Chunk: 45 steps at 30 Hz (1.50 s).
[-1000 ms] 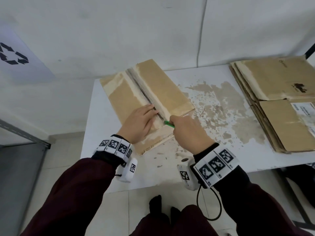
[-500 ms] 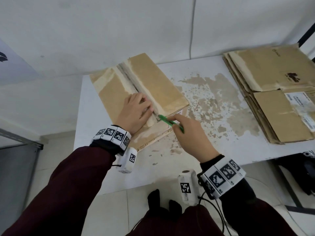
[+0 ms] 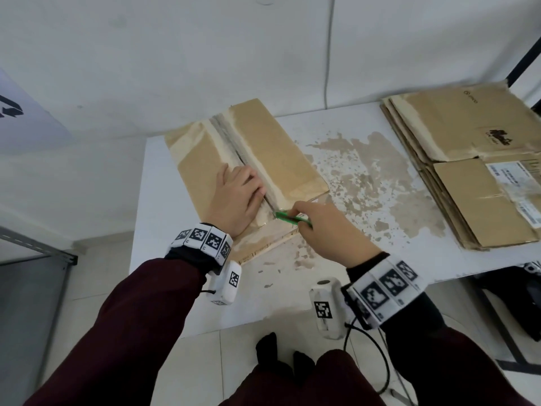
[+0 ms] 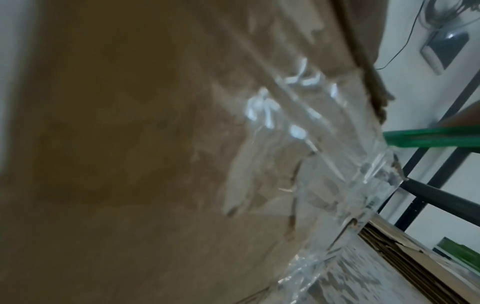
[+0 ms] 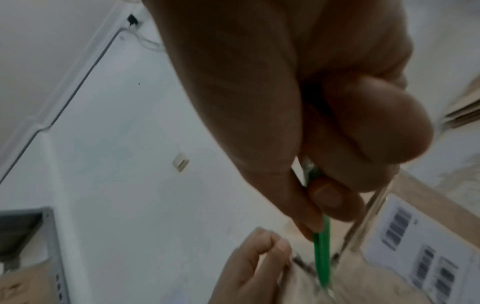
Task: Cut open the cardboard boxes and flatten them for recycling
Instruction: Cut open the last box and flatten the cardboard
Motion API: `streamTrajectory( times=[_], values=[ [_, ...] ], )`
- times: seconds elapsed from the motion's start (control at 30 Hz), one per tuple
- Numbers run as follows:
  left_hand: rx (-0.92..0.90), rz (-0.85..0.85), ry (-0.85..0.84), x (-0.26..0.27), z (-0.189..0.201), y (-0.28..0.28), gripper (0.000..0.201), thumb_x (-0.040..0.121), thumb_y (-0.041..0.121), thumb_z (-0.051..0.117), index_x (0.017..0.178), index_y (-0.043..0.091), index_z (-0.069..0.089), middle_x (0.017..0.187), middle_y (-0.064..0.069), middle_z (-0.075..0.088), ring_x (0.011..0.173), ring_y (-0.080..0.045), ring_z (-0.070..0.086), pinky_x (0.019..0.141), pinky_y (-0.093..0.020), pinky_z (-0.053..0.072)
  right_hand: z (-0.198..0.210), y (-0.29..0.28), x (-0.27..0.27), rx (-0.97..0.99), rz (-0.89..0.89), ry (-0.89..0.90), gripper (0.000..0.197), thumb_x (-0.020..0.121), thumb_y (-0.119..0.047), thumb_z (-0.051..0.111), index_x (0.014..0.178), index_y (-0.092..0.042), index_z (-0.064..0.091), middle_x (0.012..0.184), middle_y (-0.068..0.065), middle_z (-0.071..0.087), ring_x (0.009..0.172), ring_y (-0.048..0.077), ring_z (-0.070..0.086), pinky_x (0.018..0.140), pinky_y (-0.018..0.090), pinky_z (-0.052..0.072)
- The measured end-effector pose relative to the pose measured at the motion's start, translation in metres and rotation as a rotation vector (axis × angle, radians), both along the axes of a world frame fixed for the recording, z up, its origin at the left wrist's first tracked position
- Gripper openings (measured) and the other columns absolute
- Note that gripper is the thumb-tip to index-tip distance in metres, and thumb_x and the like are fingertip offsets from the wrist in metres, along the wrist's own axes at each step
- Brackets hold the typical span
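A taped brown cardboard box (image 3: 278, 153) lies on the white table (image 3: 366, 259), its centre seam running away from me. My left hand (image 3: 243, 194) presses flat on the box just left of the seam, fingers stretched out. My right hand (image 3: 295, 212) grips a green cutter (image 3: 292, 218), whose tip sits at the near end of the seam. The right wrist view shows fingers and thumb pinching the green cutter (image 5: 322, 257) beside the left hand (image 5: 254, 263). In the left wrist view the green cutter (image 4: 428, 139) meets wrinkled clear tape (image 4: 337, 164) on the box.
A stack of flattened cardboard (image 3: 468, 171) fills the table's right side. The tabletop between box and stack is worn, with brown patches (image 3: 380, 186). A white wall stands right behind the table. A dark metal rack (image 3: 524, 54) is at the far right.
My right hand has pulled back toward me, more of the green cutter shows and its tip has slid to the seam's near end. The left hand keeps pressing the box.
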<state>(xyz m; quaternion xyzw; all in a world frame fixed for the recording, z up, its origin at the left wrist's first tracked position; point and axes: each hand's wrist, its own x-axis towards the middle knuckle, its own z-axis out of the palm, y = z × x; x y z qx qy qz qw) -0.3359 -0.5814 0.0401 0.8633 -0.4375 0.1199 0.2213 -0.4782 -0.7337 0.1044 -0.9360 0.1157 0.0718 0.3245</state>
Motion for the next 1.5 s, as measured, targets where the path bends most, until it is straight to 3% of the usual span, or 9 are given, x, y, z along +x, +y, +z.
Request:
streamTrajectory(
  times=[0.17,0.4,0.47,0.53,0.63,0.83,1.03,1.2,1.5],
  values=[
    [-0.136,-0.002,-0.021,0.0,0.001,0.002,0.023,0.095,0.024,0.045,0.092,0.01,0.063,0.098,-0.003,0.058,0.094,-0.022,0.054,0.104,-0.041,0.027,0.015,-0.019,-0.01,0.114,-0.055,-0.014,0.02,0.096,-0.01,0.044,0.108,-0.02,0.058,0.061,-0.005,0.047,0.044,0.008,0.035,0.038,0.014,0.029],
    [-0.186,0.366,0.122,0.007,0.001,0.023,0.013,0.09,0.012,0.052,0.096,0.008,0.063,0.099,-0.007,0.064,0.089,-0.029,0.058,0.088,-0.037,0.04,0.021,-0.003,0.084,-0.002,0.019,-0.09,0.027,0.095,-0.01,0.043,0.118,-0.013,0.057,0.079,0.001,0.055,0.052,0.008,0.039,0.045,0.018,0.028],
    [-0.186,0.326,0.112,0.006,-0.003,0.028,0.013,0.09,0.013,0.054,0.097,0.008,0.064,0.101,-0.007,0.065,0.091,-0.028,0.058,0.088,-0.038,0.045,0.019,0.007,0.114,-0.079,0.08,-0.071,0.03,0.095,-0.01,0.042,0.121,-0.011,0.057,0.098,0.009,0.059,0.064,0.015,0.047,0.053,0.022,0.031],
    [-0.231,0.321,0.137,0.006,-0.008,0.029,0.014,0.09,0.012,0.054,0.099,0.007,0.064,0.105,-0.007,0.066,0.096,-0.028,0.059,0.089,-0.042,0.047,0.019,0.014,0.134,-0.157,0.136,0.001,0.032,0.095,-0.007,0.04,0.123,-0.01,0.056,0.121,0.012,0.057,0.096,0.024,0.054,0.073,0.023,0.035],
    [-0.255,0.356,0.17,0.01,-0.013,0.025,0.015,0.088,0.013,0.054,0.097,0.008,0.064,0.104,-0.007,0.065,0.095,-0.029,0.059,0.087,-0.044,0.048,0.023,0.015,0.14,-0.241,0.202,0.096,0.031,0.094,-0.005,0.042,0.118,-0.011,0.061,0.131,0.01,0.054,0.117,0.026,0.051,0.086,0.024,0.037],
    [-0.229,0.407,0.191,0.011,-0.014,0.023,0.013,0.088,0.014,0.052,0.096,0.01,0.062,0.101,-0.005,0.064,0.092,-0.029,0.057,0.085,-0.041,0.047,0.029,0.023,0.093,-0.304,0.261,0.23,0.029,0.092,-0.002,0.045,0.11,-0.011,0.066,0.115,0.01,0.062,0.088,0.022,0.057,0.069,0.024,0.04],
    [-0.119,0.257,0.054,0.004,-0.002,0.026,0.019,0.091,0.02,0.052,0.103,0.014,0.066,0.11,-0.005,0.063,0.106,-0.025,0.056,0.091,-0.037,0.034,0.026,0.0,0.025,-0.109,0.065,0.135,0.023,0.094,-0.01,0.046,0.107,-0.019,0.063,0.074,0.0,0.054,0.048,0.011,0.04,0.043,0.019,0.03],
    [0.002,-0.248,0.014,-0.014,0.001,0.016,0.018,0.093,0.023,0.054,0.098,0.013,0.068,0.097,-0.002,0.06,0.091,-0.023,0.055,0.078,-0.037,0.042,-0.007,0.006,-0.004,0.014,-0.095,-0.071,0.025,0.094,-0.01,0.045,0.109,-0.019,0.063,0.059,0.001,0.048,0.045,0.012,0.035,0.042,0.021,0.026],
    [0.063,-0.186,0.118,-0.012,-0.001,-0.005,0.036,0.098,0.031,0.032,0.085,0.012,0.059,0.088,0.001,0.049,0.088,-0.017,0.039,0.086,-0.033,0.033,-0.03,0.011,-0.019,0.436,-0.302,-0.09,0.022,0.094,-0.013,0.047,0.104,-0.022,0.064,0.06,0.01,0.04,0.043,0.012,0.027,0.04,0.022,0.024]
  ],
)
